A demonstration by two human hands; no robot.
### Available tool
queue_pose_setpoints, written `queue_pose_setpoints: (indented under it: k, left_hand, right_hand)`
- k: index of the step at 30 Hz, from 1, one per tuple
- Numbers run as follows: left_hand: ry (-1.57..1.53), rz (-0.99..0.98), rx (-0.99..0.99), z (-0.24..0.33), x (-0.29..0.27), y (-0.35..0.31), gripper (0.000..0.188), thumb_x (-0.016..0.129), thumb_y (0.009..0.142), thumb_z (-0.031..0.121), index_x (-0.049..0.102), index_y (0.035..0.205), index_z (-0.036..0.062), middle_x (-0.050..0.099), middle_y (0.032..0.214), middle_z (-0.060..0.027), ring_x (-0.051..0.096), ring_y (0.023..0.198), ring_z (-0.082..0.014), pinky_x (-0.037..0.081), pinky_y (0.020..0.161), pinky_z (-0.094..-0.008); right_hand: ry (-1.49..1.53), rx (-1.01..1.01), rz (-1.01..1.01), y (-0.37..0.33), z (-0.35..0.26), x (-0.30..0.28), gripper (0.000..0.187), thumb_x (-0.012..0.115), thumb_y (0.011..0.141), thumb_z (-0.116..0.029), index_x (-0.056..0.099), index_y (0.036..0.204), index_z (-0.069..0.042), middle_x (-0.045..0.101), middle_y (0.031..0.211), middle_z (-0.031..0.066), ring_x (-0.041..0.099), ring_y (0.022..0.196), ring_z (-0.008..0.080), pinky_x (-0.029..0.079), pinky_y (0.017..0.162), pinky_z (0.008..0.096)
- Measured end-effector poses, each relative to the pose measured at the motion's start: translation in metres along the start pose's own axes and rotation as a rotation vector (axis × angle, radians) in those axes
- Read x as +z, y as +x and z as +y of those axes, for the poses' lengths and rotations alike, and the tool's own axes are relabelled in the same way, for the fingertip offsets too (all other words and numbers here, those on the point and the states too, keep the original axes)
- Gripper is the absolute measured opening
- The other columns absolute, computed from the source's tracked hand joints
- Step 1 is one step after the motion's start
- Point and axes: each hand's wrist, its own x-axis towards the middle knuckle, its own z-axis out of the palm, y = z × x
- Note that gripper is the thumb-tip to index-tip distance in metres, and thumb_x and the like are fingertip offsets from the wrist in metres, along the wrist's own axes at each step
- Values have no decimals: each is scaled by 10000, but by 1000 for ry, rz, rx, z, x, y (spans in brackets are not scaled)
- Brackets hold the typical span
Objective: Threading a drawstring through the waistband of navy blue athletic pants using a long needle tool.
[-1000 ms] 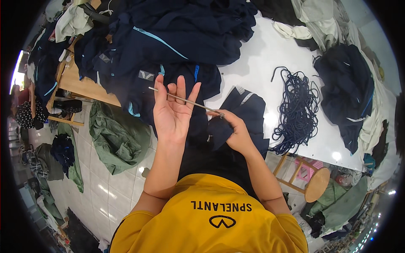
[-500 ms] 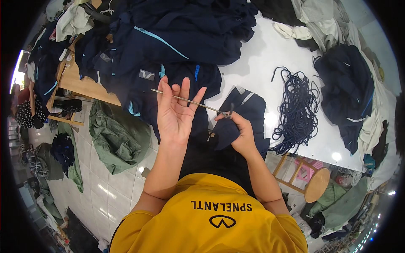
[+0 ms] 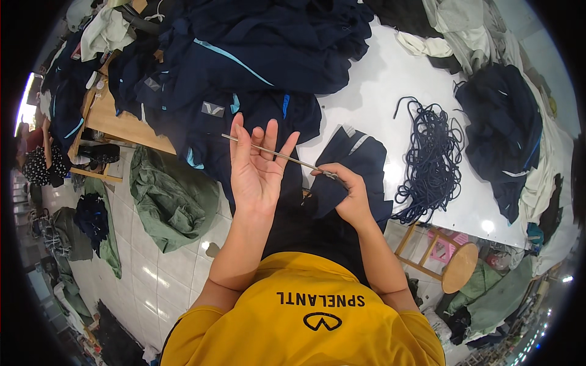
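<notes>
My left hand [image 3: 257,177] is palm up with its fingers spread. A thin metal rod [image 3: 293,160] runs across those fingers, and the thumb appears to lie over it. At the rod's other end my right hand [image 3: 351,192] pinches it between thumb and fingers. A small greyish bit shows at the fingertips there, too small to make out. Beneath the right hand lies a navy fabric piece [image 3: 366,157] with a pale strip, at the table's near edge. Beyond the left hand a heap of navy garments [image 3: 268,43] with light blue trim covers the table.
On the white table [image 3: 372,79], a tangled bundle of navy cord [image 3: 430,161] lies to the right, with another navy garment [image 3: 500,122] beyond it. Below stands a round wooden stool [image 3: 459,268]. Green fabric [image 3: 171,198] is heaped on the tiled floor at left.
My left hand has shifted slightly right and nearer with the rod. A dark short piece standing up at my right fingertips no longer shows there.
</notes>
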Motion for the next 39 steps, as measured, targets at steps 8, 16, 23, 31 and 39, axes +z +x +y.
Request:
queue_pose_setpoints:
  k: [8,16,23,31,39]
  left_hand:
    - [26,18,-7,-6,2,-4,320,582,933,265,499,1227,169,620,863,-16,636,990,-196,461,955,-600]
    - [7,-6,-35,-16,4,-10,277,552,951,269,499,1203,169,623,860,-21,641,985,-199,468,951,-590]
    - [-117,-126,-31,5,3,-15,237,463,989,259,550,1180,150,619,942,-38,642,934,-187,523,924,-461]
    - [1383,-868,-40,-17,-14,-10,458,772,741,162,530,1117,63,571,1069,-63,523,995,-167,427,814,-270]
    - [1615,-287,568,-19,-18,42,145,576,802,48,532,940,60,600,837,-117,625,736,-249,501,691,-329]
  right_hand:
    - [-78,-27,17,0,-3,1,304,643,760,12,644,1063,-7,679,977,85,638,921,170,473,821,266]
    - [-318,-17,98,0,-5,5,367,592,717,27,670,1058,-84,658,868,129,653,793,268,490,707,282]
    - [-453,111,133,2,13,-10,394,554,644,34,642,1014,-73,673,933,139,648,905,337,502,790,331]
    - [-337,-55,322,21,-23,-38,420,531,657,86,629,1050,-22,649,982,117,620,938,229,458,857,278]
    - [-970,-320,465,12,-46,-79,528,595,542,53,650,1033,-133,641,974,59,606,907,263,459,761,350]
